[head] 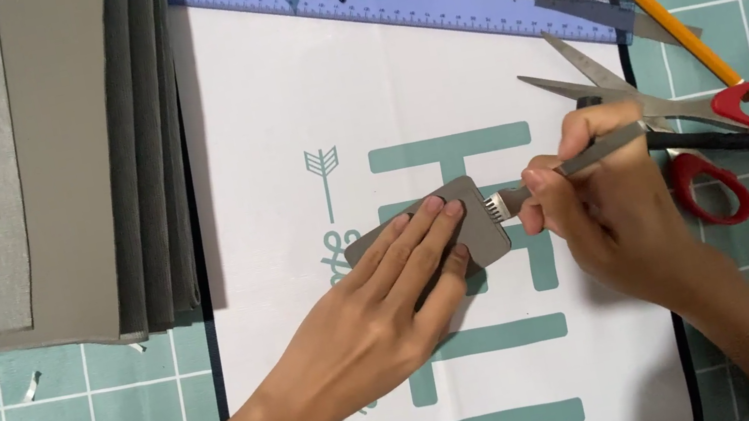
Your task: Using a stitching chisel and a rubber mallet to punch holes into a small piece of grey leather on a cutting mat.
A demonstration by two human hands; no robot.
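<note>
Leather piece [473, 224], mid-mat [276, 105]: my left hand [396, 278] pins it flat with spread fingers, right hand [597, 204] grips the pronged chisel [532, 182] at its right edge; I judge punching underway, needing steady alignment.

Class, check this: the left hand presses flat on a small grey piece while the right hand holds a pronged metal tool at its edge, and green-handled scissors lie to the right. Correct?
Not quite. The head view shows the scissors have red handles, not green. The rest stands: the left hand presses the small grey piece, and the right hand holds the pronged metal tool at its edge.
</note>
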